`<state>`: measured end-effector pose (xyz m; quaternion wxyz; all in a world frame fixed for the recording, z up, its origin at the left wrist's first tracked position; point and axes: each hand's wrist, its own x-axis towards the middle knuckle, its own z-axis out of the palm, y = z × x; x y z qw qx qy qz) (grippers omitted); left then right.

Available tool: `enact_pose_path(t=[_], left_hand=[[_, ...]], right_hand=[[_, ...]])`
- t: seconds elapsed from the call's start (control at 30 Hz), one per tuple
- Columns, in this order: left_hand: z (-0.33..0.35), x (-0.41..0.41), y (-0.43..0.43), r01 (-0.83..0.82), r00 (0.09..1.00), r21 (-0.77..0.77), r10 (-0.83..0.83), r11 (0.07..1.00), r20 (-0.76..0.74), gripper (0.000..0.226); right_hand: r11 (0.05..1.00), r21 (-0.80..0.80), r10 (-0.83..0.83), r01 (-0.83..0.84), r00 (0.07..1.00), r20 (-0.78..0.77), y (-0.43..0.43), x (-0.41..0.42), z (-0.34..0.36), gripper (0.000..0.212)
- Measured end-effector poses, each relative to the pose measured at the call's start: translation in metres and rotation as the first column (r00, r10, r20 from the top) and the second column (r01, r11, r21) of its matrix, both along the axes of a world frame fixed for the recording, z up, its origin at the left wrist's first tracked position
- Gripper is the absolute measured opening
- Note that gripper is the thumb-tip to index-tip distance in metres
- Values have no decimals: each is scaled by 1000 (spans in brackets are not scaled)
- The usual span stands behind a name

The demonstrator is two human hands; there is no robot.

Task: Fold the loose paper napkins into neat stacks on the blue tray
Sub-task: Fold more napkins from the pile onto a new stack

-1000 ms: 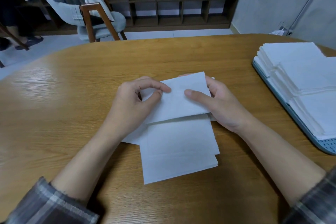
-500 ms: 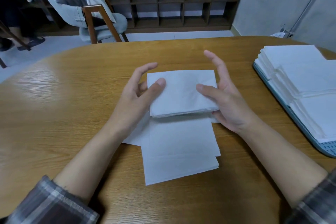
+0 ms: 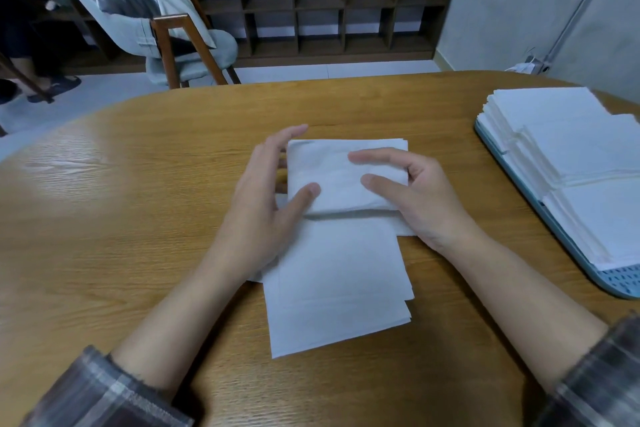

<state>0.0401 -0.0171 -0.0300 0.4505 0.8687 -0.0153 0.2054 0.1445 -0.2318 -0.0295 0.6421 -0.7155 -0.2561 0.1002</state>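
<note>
Hands are at both sides of a folded napkin point(image 3: 346, 177), a small white rectangle in the middle of the wooden table point(image 3: 138, 218). It lies on the far end of a pile of loose napkins point(image 3: 336, 288), which reaches toward the near edge.

The left hand point(image 3: 263, 204) is at the left edge of the folded napkin. Its fingers are straight and point to the far side, and its thumb tip rests on the paper. The right hand point(image 3: 415, 194) is at the right edge. Its fingers are a little bent and reach to the left above the napkin, and its thumb tip lies on the paper. Both hands are relaxed and grasp nothing. The right fingers are blurred, so I cannot tell whether they touch the paper.

The blue tray point(image 3: 620, 282) stands on the right side of the table, well apart from the hands. It carries stacks of folded napkins point(image 3: 571, 156).

Both forearms come out of checked sleeves point(image 3: 104, 392) at the near edge. Beyond the table, at the far left, stands a chair point(image 3: 214, 52) with a grey seat. Behind it is a dark wooden shelf point(image 3: 329, 0) with open compartments.
</note>
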Motion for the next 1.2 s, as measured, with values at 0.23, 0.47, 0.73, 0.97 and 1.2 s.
enact_pose_path(t=[0.23,0.47,0.73,0.97,1.2], left_hand=[[-7,-1,2,211,969,291,-160,933,-190,30],[-6,-3,-1,224,960,255,-168,941,-224,22],[-7,-4,-5,263,962,241,-235,934,-140,12],[0,-4,-2,159,971,-83,-171,984,-166,3],[3,1,2,28,998,-297,-43,954,-44,9]], right_hand=[[986,-36,-158,162,983,89,-4,9,-3,32],[987,-46,-145,152,981,132,-1,9,-5,30],[989,-56,-129,138,982,137,-1,7,-4,30],[997,-26,-73,75,995,67,0,4,0,19],[993,4,119,-119,992,-27,3,-5,-1,18]])
